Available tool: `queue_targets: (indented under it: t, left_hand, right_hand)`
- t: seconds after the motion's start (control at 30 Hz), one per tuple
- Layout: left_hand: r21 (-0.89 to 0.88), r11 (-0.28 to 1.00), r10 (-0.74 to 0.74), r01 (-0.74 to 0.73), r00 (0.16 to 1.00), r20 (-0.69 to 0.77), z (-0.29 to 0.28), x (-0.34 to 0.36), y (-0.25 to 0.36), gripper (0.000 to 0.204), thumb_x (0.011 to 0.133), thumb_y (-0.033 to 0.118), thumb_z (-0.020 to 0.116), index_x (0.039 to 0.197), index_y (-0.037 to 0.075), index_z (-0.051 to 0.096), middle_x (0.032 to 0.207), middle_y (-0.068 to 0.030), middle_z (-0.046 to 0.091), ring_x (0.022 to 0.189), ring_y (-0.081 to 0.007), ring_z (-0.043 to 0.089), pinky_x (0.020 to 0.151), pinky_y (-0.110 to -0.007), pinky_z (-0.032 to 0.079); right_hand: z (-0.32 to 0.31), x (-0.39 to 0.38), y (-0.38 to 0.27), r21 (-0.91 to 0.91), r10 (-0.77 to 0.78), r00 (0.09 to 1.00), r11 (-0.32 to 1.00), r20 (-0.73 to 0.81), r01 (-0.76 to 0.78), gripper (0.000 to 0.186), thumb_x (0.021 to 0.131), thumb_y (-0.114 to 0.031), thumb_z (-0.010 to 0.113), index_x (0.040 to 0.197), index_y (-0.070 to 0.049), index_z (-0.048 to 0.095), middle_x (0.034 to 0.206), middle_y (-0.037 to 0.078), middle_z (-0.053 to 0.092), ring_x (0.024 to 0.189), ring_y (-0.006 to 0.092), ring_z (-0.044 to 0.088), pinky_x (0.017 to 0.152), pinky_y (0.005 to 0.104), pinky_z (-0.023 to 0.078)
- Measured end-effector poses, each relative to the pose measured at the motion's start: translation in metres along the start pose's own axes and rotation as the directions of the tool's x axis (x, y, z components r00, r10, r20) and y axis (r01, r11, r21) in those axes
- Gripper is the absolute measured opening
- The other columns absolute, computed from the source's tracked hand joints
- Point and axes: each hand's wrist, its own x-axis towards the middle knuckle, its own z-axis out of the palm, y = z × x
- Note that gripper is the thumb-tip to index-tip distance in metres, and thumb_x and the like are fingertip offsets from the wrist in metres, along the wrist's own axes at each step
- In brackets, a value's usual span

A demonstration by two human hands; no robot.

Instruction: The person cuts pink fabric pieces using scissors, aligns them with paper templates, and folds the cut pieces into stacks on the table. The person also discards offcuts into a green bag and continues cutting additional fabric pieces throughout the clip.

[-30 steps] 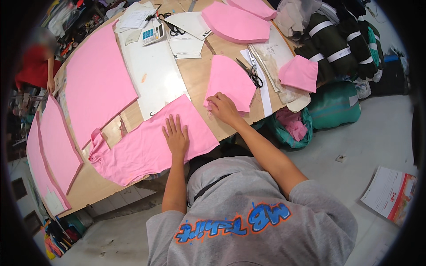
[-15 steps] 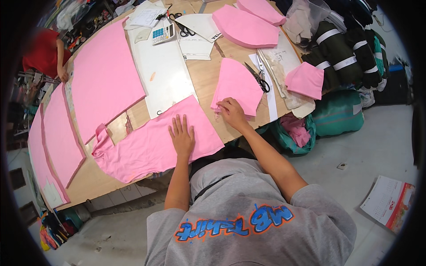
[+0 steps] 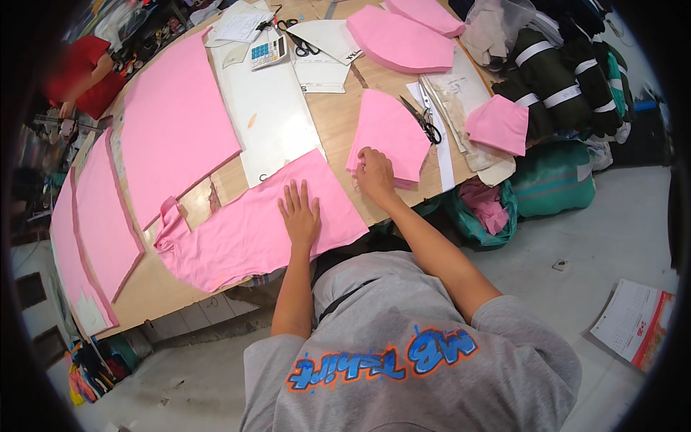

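Observation:
My left hand (image 3: 300, 216) lies flat, fingers spread, on a long piece of pink fabric (image 3: 237, 241) stretched along the table's near edge; its left end is crumpled and folded over. My right hand (image 3: 376, 175) has its fingers curled and pinched together at the left edge of a small stack of pink cut fabric (image 3: 392, 129). The thumb side is partly hidden, but the fingertips seem to grip the fabric's edge. Black-handled scissors (image 3: 430, 131) rest on the right side of that stack.
Larger pink stacks (image 3: 180, 122) cover the table's left. White pattern sheets (image 3: 270, 129), a calculator (image 3: 269, 53) and another pair of scissors (image 3: 305, 46) lie farther back. Dark fabric rolls (image 3: 551, 79) are piled at right, above a green bundle (image 3: 554, 180). Another person in red (image 3: 86, 79) stands far left.
My right hand has shifted slightly upward along the stack's edge, its fingers more curled. My left hand stays flat on the fabric. The person in red has moved an arm.

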Motion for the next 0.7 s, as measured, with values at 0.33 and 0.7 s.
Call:
queue_targets:
  t: [0.33,0.7]
  left_hand:
    - [-0.747,0.589,-0.185,0.308,0.951,0.246,-0.03,0.005,0.064,0.042,0.117,0.028,0.06,0.153,0.006,0.062,0.15,-0.0184,0.067,0.135,-0.0336,0.065,0.115,-0.049,0.05]
    - [-0.438,-0.426,0.437,0.792,0.604,0.667,-0.092,0.035,0.193,0.1,0.115,0.079,0.03,0.165,-0.005,0.047,0.16,-0.0251,0.06,0.138,-0.0367,0.068,0.12,-0.047,0.054]
  right_hand:
    - [-0.129,0.049,0.054,0.593,0.442,0.816,0.563,0.372,-0.576,0.037,0.1,-0.011,0.073,0.131,0.007,0.074,0.112,0.012,0.077,0.093,0.0189,0.075,0.088,0.0348,0.06]
    - [-0.3,0.014,-0.044,0.864,0.14,0.871,0.121,0.472,-0.488,0.033,0.107,-0.008,0.071,0.137,0.005,0.068,0.125,0.011,0.076,0.11,0.0188,0.076,0.098,0.0352,0.062]
